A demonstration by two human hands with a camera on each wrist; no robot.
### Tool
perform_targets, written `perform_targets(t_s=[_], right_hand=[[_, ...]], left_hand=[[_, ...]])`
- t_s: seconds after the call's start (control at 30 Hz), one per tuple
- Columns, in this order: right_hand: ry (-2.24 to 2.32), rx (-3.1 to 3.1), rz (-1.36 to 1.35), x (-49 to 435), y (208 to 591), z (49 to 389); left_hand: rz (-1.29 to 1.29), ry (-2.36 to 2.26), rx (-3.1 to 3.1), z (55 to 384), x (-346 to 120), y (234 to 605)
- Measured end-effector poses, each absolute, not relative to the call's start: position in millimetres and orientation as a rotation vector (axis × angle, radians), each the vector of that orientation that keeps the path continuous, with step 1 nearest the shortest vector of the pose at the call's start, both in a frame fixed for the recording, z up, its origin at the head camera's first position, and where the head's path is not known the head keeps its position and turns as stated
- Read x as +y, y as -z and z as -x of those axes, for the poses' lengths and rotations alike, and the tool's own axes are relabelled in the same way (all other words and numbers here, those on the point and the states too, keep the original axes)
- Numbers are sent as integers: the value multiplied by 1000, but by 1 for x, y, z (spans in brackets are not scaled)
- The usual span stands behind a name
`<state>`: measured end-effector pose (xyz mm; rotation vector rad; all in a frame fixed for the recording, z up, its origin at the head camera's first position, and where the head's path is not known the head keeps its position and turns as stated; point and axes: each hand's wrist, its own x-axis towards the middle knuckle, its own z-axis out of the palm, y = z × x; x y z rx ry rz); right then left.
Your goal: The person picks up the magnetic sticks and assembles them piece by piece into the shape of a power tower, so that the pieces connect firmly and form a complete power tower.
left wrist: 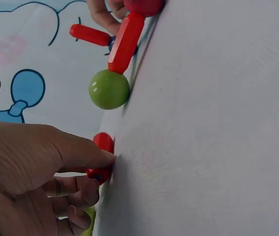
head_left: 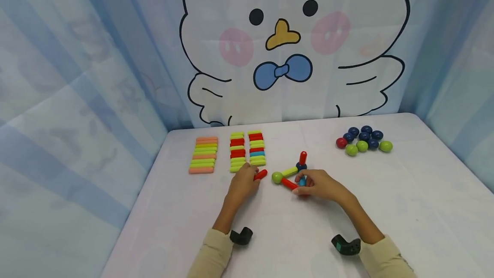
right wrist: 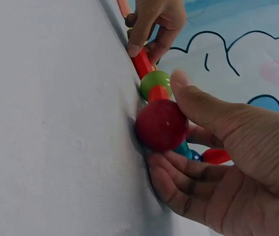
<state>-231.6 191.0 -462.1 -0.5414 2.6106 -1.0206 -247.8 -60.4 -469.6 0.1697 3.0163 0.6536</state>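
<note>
My left hand [head_left: 243, 182] pinches a short red stick [head_left: 261, 174] lying low at the table, between thumb and fingers. To its right is a joined frame: a green ball [head_left: 276, 177] links a yellow-green stick [head_left: 289, 172] and another red stick [head_left: 288, 183]. A dark blue ball [head_left: 301, 166] at the far corner carries a raised red stick [head_left: 302, 158]. With thumb and curled fingers, my right hand [head_left: 322, 185] holds the near corner around a red ball [right wrist: 162, 125]. A blue stick [head_left: 302, 182] is partly hidden by these fingers.
Beyond the left hand lie two columns of coloured sticks [head_left: 237, 153] [head_left: 256, 145], and a third column [head_left: 203, 155] farther left. Several dark blue, green and red balls [head_left: 364, 137] cluster at the back right. A printed curtain [head_left: 293, 98] rises behind the table.
</note>
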Motion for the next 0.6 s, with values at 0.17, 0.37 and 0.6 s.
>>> perform_targets(t_s=[0.17, 0.37, 0.6], right_hand=[[1049, 2488, 641, 192, 460, 231], [1082, 2450, 668, 189, 465, 230], [1095, 2415, 733, 188, 464, 230]], left_hand=[[-185, -751, 2923, 250, -67, 467], [-205, -1169, 2774, 252, -68, 470], [-347, -1447, 2797, 253, -53, 471]])
